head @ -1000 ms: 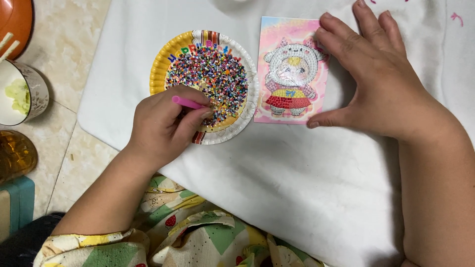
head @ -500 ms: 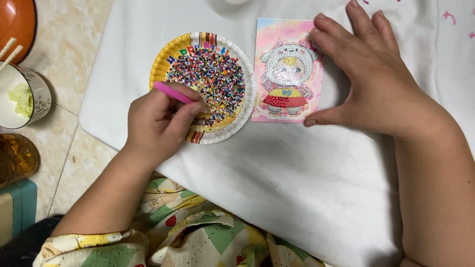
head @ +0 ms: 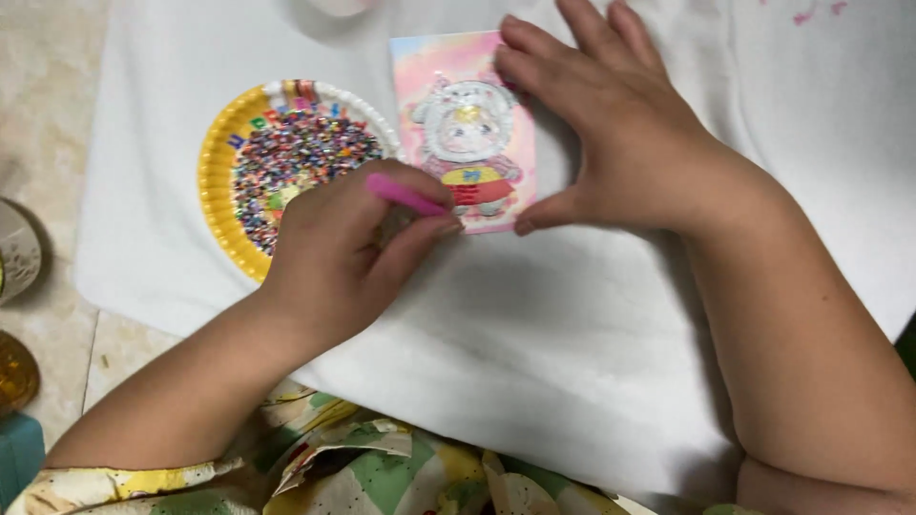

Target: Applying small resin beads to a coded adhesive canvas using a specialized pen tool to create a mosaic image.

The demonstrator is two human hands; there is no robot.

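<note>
My left hand [head: 348, 253] grips a pink pen-shaped tool [head: 405, 195], its tip at the lower left corner of a small pastel picture card [head: 465, 124] showing a cartoon animal. My right hand [head: 611, 129] rests flat along the card's right edge, fingers spread over its top corner and thumb at its bottom edge. A yellow-rimmed paper plate [head: 218, 205] filled with tiny multicoloured beads [head: 301, 157] lies just left of the card, partly hidden by my left hand.
Everything sits on a white cloth [head: 572, 353] over a beige tiled surface [head: 48, 95]. A cup's rim [head: 14, 253] and an amber glass object [head: 14, 372] show at the left edge. Patterned fabric [head: 363, 467] lies at the bottom.
My left hand has lifted the pink tool off the bead plate and carried it right to the card. The right hand stays on the card.
</note>
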